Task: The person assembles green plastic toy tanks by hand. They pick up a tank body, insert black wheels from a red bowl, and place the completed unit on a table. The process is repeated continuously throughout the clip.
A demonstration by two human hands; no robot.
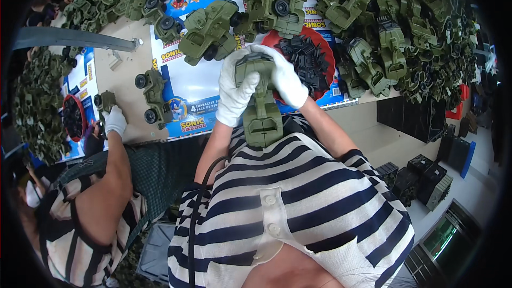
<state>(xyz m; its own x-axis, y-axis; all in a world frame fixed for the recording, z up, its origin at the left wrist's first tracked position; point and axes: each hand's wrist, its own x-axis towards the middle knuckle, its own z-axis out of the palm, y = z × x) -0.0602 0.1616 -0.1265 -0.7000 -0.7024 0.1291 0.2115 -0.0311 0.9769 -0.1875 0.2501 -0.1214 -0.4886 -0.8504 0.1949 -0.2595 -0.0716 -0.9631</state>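
Clearly gripped in both gloved hands: an olive-green toy truck body [261,104], held upright against the striped shirt, just off the near edge of the worktop [125,82]. Left hand [236,89] wrapped around the upper left side, fingers [246,86] curled shut over the cab end. Right hand [282,77] clamped on the top right, fingers closed around the same piece, thumb side hidden behind the plastic. Lower end of the truck body hanging free below both hands, unsupported.

Just beyond the fingers, a red tray [329,56] full of small black parts [306,58]. Farther out and to the right, a deep heap of finished green trucks [405,32]. Beyond and left of the left hand, several wheeled trucks [208,32] standing on a printed cardboard sheet [202,88]. Far to the left, a co-worker's gloved hand [114,121] holding another green piece near a single wheeled truck [153,96].

Possible trouble, judged from the grip: both hands bunched at the top, so a hard press or twist could lever the free lower end sideways and slip it through the smooth gloves. Could also knock the tray, close beyond the knuckles, and scatter the black parts. Cannot tell whether any small part is pinched between the fingers.
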